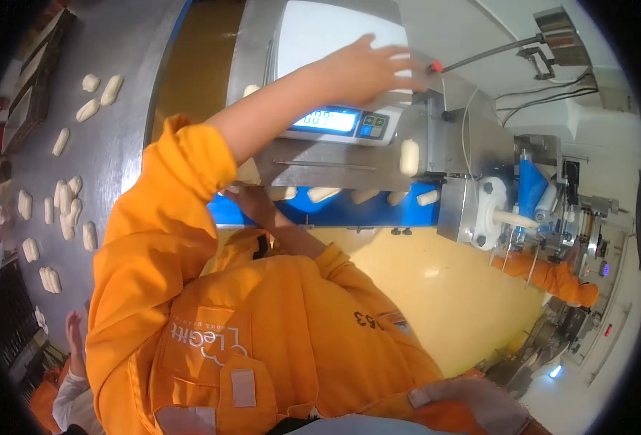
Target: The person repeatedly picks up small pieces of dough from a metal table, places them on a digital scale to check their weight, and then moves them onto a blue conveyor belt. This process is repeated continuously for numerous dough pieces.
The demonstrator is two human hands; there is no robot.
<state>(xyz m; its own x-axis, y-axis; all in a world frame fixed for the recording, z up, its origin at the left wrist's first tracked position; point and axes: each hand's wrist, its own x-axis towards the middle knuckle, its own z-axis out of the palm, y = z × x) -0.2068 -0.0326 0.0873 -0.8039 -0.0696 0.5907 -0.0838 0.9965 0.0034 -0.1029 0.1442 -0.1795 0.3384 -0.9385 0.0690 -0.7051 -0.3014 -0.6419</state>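
My left hand [367, 70] reaches across a digital scale [375, 125] with a lit display, its fingers spread and nothing in them. Its forearm crosses over my right arm. Below that forearm, my right hand [251, 201] is at the edge of a blue conveyor belt [302, 212], against a pale dough piece [249, 172]. Its fingers are mostly hidden, so I cannot tell whether it grips the piece. Several dough pieces lie along the belt, partly under the steel ledge [320, 174]. One dough roll [409, 157] lies at the ledge's right end, near the scale's corner.
A steel table [121, 130] on the left carries several dough rolls [65, 203]. Machinery with a white roller bracket [489, 214] stands at the belt's right end. A metal arm with a red knob [436, 66] juts in beyond my left hand. Other people work at the far left and right.
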